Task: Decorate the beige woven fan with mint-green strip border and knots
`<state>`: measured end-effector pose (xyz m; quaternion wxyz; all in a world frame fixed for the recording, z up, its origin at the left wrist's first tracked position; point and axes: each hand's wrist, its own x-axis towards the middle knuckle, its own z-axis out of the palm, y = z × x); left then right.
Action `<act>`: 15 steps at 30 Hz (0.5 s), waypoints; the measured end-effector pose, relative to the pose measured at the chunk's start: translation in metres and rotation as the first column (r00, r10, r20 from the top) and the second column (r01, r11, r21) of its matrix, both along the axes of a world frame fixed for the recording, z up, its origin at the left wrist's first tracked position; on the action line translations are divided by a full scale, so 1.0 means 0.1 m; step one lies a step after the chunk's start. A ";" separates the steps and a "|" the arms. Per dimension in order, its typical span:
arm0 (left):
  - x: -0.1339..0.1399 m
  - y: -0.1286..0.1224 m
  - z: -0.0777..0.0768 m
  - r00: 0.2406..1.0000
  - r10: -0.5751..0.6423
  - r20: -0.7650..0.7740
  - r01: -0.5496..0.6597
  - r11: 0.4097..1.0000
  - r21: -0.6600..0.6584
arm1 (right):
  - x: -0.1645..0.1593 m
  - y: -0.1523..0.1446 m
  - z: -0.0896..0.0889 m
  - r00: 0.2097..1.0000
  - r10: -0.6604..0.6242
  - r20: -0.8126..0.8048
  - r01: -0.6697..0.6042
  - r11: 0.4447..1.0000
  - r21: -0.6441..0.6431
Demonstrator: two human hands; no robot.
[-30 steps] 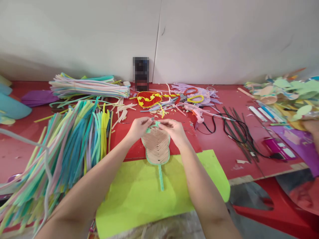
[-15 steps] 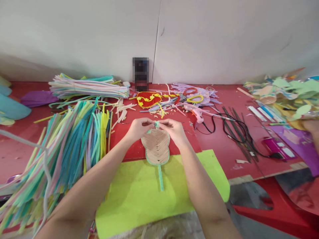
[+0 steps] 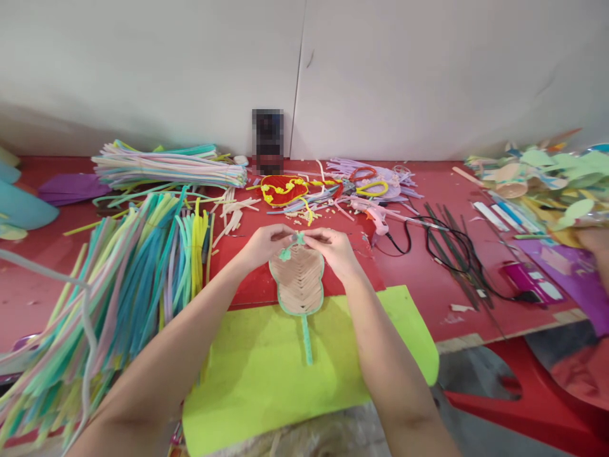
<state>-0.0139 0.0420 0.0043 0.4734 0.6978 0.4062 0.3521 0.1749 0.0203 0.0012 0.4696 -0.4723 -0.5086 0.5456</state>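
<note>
A pinkish-beige hand fan [image 3: 299, 279], made of pipe cleaners with a mint-green rim and handle [image 3: 307, 343], lies with its handle towards me. At its top edge, my left hand [image 3: 269, 244] and my right hand [image 3: 333, 249] meet from either side, thumbs and fingers pinched on a small mint-green pipe-cleaner flower [image 3: 300, 238]. Just below my left fingertips, a second green flower [image 3: 284, 254] sits on the fan's upper left. Under the fan are a red board [image 3: 247, 287] and a lime-green sheet [image 3: 285, 393].
Bundled pipe cleaners [image 3: 147, 273] fill the left side. Behind my hands lie a red-and-yellow fan [image 3: 283, 190], yellow-handled pliers [image 3: 371, 188] and a pink glue gun [image 3: 375, 218]. Its black cable [image 3: 464, 266] loops right, over dark sticks. A blurred dark upright object [image 3: 268, 141] leans on the wall.
My left fingers have shifted slightly, so the second green flower on the fan's upper left shows more fully. My right hand has hardly moved, and the fan stays in place.
</note>
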 end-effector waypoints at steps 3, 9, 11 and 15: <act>0.00 -0.01 -0.01 1.000 0.006 0.018 -0.006 1.000 -0.026 | 0.00 0.00 0.00 1.000 0.001 -0.009 -0.001 1.000 0.006; 0.00 -0.02 -0.01 0.999 0.037 0.024 -0.036 0.999 -0.041 | -0.03 -0.01 0.01 1.000 -0.007 -0.021 0.008 1.000 0.004; 0.00 -0.02 0.01 0.999 0.045 0.021 -0.044 0.998 -0.046 | -0.03 -0.02 0.02 1.000 -0.007 -0.012 0.007 1.000 0.008; 0.02 -0.03 0.04 0.999 0.047 0.003 -0.047 0.998 -0.042 | -0.03 -0.02 0.02 1.000 -0.024 0.017 0.024 1.000 0.020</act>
